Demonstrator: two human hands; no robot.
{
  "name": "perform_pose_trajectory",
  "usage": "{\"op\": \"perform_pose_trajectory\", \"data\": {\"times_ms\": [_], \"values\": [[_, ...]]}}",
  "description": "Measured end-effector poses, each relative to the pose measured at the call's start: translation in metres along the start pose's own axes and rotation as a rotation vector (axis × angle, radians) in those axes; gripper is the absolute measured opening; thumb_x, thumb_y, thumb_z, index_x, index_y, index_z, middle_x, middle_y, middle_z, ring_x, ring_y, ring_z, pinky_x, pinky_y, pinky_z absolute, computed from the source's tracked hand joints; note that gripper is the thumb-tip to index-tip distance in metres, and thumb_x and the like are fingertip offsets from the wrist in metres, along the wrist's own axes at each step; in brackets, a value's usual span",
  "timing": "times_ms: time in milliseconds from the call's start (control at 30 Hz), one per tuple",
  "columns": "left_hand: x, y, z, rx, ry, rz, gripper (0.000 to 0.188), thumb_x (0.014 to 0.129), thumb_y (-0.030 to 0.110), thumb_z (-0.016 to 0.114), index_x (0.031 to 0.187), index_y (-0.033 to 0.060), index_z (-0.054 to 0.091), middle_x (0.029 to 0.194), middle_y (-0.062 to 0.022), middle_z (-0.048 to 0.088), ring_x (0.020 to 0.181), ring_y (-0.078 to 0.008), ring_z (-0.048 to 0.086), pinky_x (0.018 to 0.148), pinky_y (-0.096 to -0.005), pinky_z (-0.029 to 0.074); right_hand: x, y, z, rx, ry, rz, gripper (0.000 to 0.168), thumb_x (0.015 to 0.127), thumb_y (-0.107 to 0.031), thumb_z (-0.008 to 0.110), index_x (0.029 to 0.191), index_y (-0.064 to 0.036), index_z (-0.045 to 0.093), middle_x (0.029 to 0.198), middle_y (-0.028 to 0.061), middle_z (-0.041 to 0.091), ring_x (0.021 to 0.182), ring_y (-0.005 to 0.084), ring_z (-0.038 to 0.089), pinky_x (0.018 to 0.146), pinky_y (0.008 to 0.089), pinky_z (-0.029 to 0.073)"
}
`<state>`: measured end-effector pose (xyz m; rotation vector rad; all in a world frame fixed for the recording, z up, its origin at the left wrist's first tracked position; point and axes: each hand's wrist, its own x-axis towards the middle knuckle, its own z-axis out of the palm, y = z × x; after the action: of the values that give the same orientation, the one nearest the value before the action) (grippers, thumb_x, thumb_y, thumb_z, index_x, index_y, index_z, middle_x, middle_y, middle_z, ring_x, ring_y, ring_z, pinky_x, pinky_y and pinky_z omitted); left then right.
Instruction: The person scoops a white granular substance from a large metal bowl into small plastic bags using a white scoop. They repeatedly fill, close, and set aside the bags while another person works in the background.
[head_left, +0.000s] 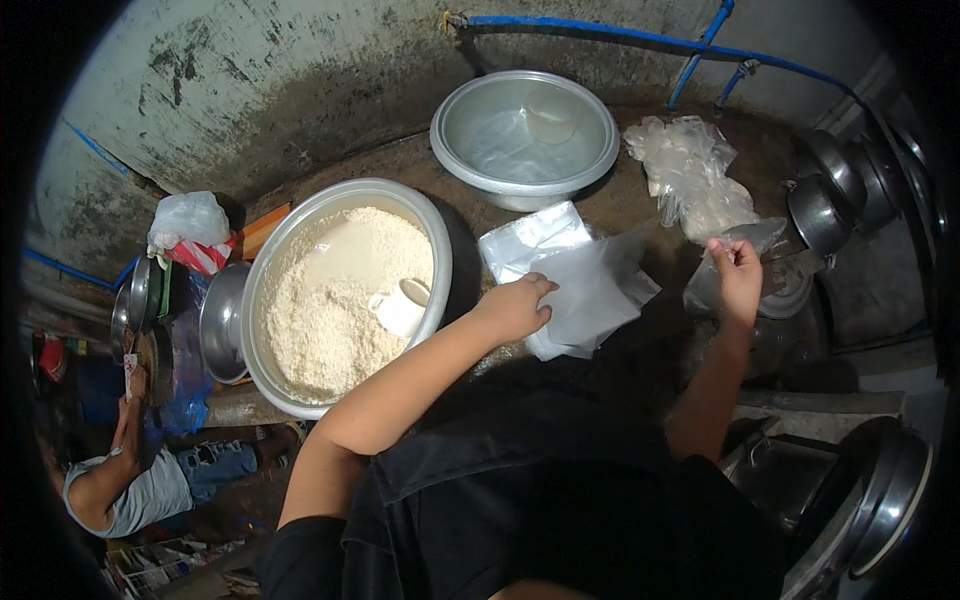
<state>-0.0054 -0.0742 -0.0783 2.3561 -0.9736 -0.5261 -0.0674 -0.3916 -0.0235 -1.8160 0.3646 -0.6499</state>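
Observation:
My left hand (517, 307) rests at the left edge of a fanned stack of clear plastic bags (589, 289), fingers apart. At the right, my right hand (735, 277) pinches a single clear plastic bag (703, 281) between thumb and fingers. Left of my left arm stands a large metal basin (442, 247) of pale, shredded or grainy food (322, 322), with cloudy liquid on top and a white mug (403, 309) lying in it. Beyond the stack is a second metal basin (525, 184) of clear liquid with a translucent container (550, 116) inside. Filled clear plastic bags (686, 169) lie beyond my right hand.
Metal pots (821, 214) stand at the right, and a metal lid (787, 296) lies near my right wrist. Blue pipes (585, 26) run along the wall. At the far left, another person (135, 480) works beside more pots. A metal bowl (223, 322) touches the large basin.

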Motion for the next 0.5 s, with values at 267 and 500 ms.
{"op": "perform_pose_trajectory", "data": {"times_ms": [267,500], "values": [[0.011,-0.018,0.008,0.019,-0.103,-0.145,0.051,0.076,0.024,0.053,0.124,0.0099,0.044,0.116,-0.0181,0.051,0.101,-0.0320,0.052,0.088,-0.0365,0.041,0.000,0.019,-0.020,-0.212,0.173,-0.109,0.019,0.081,-0.018,0.062,0.074,-0.002,0.053,0.066,-0.0049,0.045,0.061,0.0043,0.035,0.054,0.0191,0.030],[0.026,-0.017,0.016,0.362,-0.418,-0.192,0.061,0.075,0.021,0.051,0.133,0.0153,0.033,0.113,-0.0147,0.054,0.101,-0.0279,0.055,0.082,-0.0378,0.046,-0.011,0.028,-0.021,-0.134,-0.001,0.011,0.017,0.080,-0.016,0.062,0.075,-0.002,0.053,0.065,-0.0064,0.039,0.060,0.0040,0.033,0.052,0.0193,0.028]]}}
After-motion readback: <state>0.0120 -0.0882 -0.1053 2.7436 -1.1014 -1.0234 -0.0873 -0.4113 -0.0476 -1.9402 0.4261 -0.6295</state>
